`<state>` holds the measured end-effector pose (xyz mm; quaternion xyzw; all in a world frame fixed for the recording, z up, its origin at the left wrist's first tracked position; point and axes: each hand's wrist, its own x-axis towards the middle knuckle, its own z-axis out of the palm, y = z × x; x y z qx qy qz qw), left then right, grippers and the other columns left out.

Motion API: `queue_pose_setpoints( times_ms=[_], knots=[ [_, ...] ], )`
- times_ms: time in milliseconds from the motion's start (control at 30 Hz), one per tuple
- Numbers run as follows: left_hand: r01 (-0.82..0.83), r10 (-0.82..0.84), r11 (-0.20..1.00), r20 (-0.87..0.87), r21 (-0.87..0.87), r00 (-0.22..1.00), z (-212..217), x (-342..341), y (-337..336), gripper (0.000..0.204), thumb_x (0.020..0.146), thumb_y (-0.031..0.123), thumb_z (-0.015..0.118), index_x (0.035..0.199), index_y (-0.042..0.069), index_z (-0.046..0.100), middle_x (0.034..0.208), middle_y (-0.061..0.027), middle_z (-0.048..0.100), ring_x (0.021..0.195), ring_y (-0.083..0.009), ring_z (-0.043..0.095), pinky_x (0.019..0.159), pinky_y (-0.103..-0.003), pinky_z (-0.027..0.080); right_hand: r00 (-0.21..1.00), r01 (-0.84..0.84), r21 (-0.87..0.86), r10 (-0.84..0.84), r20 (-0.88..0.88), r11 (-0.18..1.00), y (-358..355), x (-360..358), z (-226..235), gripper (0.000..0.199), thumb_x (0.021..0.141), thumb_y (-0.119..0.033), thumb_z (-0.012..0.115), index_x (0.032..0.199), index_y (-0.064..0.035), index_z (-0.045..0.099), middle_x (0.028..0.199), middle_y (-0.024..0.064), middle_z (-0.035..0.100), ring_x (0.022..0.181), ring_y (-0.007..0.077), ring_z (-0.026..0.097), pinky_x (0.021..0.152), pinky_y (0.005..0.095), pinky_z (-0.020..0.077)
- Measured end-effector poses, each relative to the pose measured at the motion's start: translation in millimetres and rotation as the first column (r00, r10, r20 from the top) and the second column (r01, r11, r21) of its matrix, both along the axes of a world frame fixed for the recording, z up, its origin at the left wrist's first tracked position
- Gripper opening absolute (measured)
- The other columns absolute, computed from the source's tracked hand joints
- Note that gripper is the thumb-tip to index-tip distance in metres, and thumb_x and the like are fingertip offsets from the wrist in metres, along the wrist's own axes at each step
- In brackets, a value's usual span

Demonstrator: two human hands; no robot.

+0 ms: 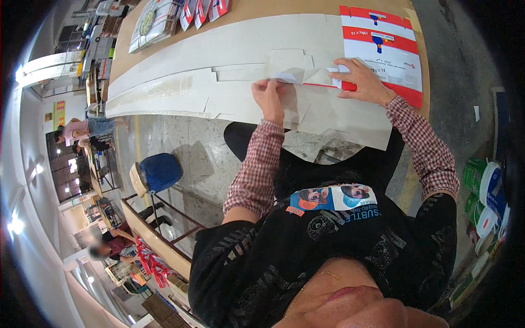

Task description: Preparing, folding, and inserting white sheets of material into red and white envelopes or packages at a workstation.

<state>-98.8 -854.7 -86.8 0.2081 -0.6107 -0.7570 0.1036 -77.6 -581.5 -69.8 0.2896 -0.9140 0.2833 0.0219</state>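
Note:
Flat cardboard carton blanks (164,90) lie overlapped across the table, plain grey side up, with cut slots and flaps. At the right end a printed carton panel (404,71) shows red, white and blue. My left hand (268,99) is closed in a pinch on the near edge of a raised cardboard flap (287,76), whose underside is white and red. To its right, my right hand (363,82) grips the same flap's other end, thumb toward me and fingers bent over it. The fingertips of both hands are partly hidden.
Bundled plastic-wrapped packs (156,24) and several red-and-white pouches (202,11) sit on the table's far left. Behind the near edge stands a blue chair (158,170). Green and white tubs (484,186) are on the right. Other people (90,128) work further off to the left.

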Motion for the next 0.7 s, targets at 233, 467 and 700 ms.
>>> queue_pose_setpoints(
  times_ms=[233,467,700],
  knots=[
    [0.115,-0.159,0.963,0.17,0.243,0.973,22.8,-3.5,11.9,0.035,0.079,0.005,0.064,0.107,-0.002,0.044,0.095,-0.0125,0.056,0.074,-0.0186,0.06,0.063,-0.03,0.053,0.999,-0.039,0.037,0.04,-0.027,0.999,3.9,-4.4,-2.2,0.051,0.074,-0.034,0.069,0.119,-0.0129,0.058,0.131,0.0094,0.041,0.114,0.0281,0.042,0.097,0.0379,0.0378],
    [0.02,-0.368,0.734,-0.373,-0.679,0.852,13.4,-0.4,38.1,0.02,0.067,-0.001,0.06,0.084,-0.001,0.049,0.094,-0.0135,0.054,0.09,-0.0264,0.057,0.076,-0.04,0.049,0.999,-0.006,-0.011,0.006,0.038,1.0,0.0,0.1,2.5,0.055,0.067,-0.03,0.075,0.118,-0.0155,0.059,0.131,0.0108,0.041,0.118,0.029,0.04,0.1,0.0396,0.0357],
    [0.145,-0.952,-0.01,0.054,-0.989,0.3,-2.9,-35.3,48.7,0.09,0.078,0.064,0.047,0.137,0.0,0.026,0.146,-0.0193,0.021,0.136,-0.0371,0.016,0.108,-0.052,0.01,0.995,0.038,0.037,-0.035,-0.093,0.999,5.2,3.4,-17.1,0.067,0.069,-0.016,0.072,0.129,-0.0079,0.045,0.136,0.0123,0.036,0.128,0.0299,0.031,0.106,0.0407,0.0277]
  ],
)
